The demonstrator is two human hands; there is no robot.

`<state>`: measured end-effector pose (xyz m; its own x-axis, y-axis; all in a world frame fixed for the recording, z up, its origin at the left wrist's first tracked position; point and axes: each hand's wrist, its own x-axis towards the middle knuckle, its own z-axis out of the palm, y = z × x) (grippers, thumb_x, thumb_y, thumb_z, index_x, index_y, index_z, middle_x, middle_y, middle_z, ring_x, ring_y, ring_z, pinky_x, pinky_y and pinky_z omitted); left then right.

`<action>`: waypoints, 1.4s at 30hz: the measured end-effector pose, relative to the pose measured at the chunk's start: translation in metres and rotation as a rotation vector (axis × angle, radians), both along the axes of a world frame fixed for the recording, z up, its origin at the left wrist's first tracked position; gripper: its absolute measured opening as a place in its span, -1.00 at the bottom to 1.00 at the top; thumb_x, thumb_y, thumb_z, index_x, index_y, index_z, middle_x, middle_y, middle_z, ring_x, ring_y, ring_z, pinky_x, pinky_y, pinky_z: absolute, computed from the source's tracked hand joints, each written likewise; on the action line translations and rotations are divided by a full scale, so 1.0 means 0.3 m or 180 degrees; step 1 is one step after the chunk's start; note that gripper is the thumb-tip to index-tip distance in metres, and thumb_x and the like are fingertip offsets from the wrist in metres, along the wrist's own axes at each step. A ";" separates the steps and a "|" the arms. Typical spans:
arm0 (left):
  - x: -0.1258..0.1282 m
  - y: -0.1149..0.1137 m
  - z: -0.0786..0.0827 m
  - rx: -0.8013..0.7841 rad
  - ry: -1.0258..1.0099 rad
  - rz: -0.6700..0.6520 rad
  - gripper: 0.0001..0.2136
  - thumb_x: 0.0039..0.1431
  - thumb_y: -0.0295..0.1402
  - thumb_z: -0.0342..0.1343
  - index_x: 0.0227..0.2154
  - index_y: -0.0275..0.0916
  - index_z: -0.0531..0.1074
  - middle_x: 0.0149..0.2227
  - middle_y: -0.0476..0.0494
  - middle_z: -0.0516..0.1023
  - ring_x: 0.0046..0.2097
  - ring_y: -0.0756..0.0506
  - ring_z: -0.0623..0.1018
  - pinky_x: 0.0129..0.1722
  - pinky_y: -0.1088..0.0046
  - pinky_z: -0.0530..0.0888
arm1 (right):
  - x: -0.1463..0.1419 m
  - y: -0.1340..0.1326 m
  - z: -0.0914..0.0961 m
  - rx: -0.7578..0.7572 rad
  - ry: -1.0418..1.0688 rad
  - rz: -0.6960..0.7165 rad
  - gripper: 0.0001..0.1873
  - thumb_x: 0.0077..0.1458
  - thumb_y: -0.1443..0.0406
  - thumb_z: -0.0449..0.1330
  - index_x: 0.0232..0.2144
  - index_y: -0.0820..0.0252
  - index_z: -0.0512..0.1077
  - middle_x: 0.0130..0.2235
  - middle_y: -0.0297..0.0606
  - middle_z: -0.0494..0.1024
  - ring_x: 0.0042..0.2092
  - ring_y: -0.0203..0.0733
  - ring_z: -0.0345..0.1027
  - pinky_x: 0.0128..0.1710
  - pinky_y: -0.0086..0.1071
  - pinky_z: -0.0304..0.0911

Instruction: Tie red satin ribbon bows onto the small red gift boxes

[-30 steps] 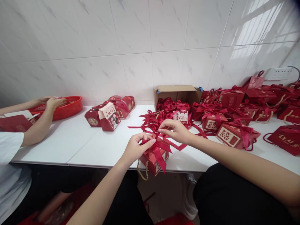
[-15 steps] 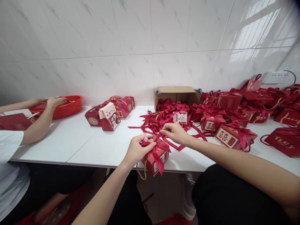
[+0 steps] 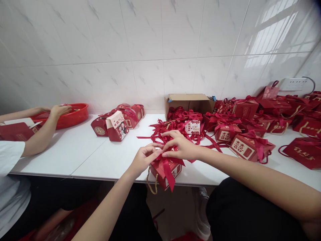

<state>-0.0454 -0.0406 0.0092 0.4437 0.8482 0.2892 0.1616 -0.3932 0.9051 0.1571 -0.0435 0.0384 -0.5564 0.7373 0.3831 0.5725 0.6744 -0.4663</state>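
A red gift box (image 3: 162, 172) with a gold rope handle (image 3: 152, 182) sits at the front edge of the white table. Red ribbon (image 3: 168, 174) crosses its top, one tail hanging down the front. My left hand (image 3: 144, 160) pinches the ribbon at the top of the box. My right hand (image 3: 182, 146) meets it there, thumb and index finger closed on the ribbon near the left fingertips. The fingers partly hide the ribbon's middle. Just behind lies a heap of loose red ribbons (image 3: 184, 115), spilling from a cardboard box (image 3: 192, 97).
Several red boxes stand at left, one with a pink flap (image 3: 117, 129). Many ribboned boxes (image 3: 250, 147) crowd the right side. At far left, a co-worker's arm (image 3: 42, 134) reaches into a red basin (image 3: 75, 115). A power strip (image 3: 293, 84) is by the wall.
My right hand has moved left and down, from behind the bow to beside my left fingertips. My left hand has shifted slightly left. The gift box stays nearly in place.
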 end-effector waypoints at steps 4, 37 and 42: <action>0.006 0.003 0.019 -0.0143 -0.0006 -0.0088 -0.65 0.10 -0.17 0.09 -0.67 -0.27 0.22 -0.14 -0.22 0.47 -0.12 -0.14 0.48 -0.12 0.32 0.40 | -0.030 -0.004 -0.001 0.0065 -0.0128 0.0023 -0.88 -0.02 0.20 0.30 -0.42 0.09 0.58 0.10 -0.18 0.33 0.16 0.07 0.02 0.09 0.09 -0.02; -0.135 0.226 -0.142 0.0910 0.1529 0.1192 -0.75 0.03 -0.24 0.08 -0.22 -0.16 0.46 -0.06 -0.17 0.49 0.00 -0.20 0.44 -0.02 0.22 0.37 | 0.065 0.065 -0.046 0.0198 -0.1781 -0.1429 -0.76 0.07 0.43 0.06 -0.30 0.30 0.52 -0.15 0.10 0.43 -0.04 0.15 0.22 -0.06 -0.01 0.07; -0.026 0.263 -0.198 0.1072 0.1920 0.0926 -0.65 0.08 -0.35 0.04 -0.03 -0.13 0.39 0.13 -0.24 0.35 0.19 -0.36 0.22 0.08 -0.07 0.19 | -0.020 0.026 -0.175 -0.0053 -0.1831 -0.0932 -0.77 0.06 0.41 0.09 -0.24 0.26 0.49 -0.15 0.01 0.48 -0.11 0.06 0.33 -0.14 -0.13 0.19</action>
<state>-0.0531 0.0384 -0.0501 0.3788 0.8640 0.3316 0.7315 -0.4990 0.4647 0.1512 -0.0357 -0.0141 -0.4445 0.8930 0.0708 0.8933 0.4477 -0.0389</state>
